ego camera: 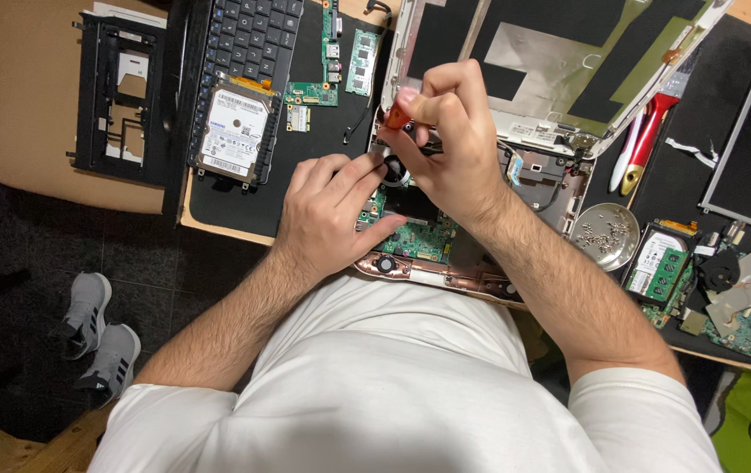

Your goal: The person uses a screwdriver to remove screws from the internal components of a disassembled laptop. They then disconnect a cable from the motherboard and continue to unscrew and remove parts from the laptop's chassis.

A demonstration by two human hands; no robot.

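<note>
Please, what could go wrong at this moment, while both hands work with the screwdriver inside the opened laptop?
1. The right hand drives an orange-handled screwdriver down over the green circuit board; a slip might scratch it.
2. The left hand has its fingers right beside the tip, so a slip could jab them.
3. The small metal dish of screws sits close to the right forearm; a nudge could probably spill it.
</note>
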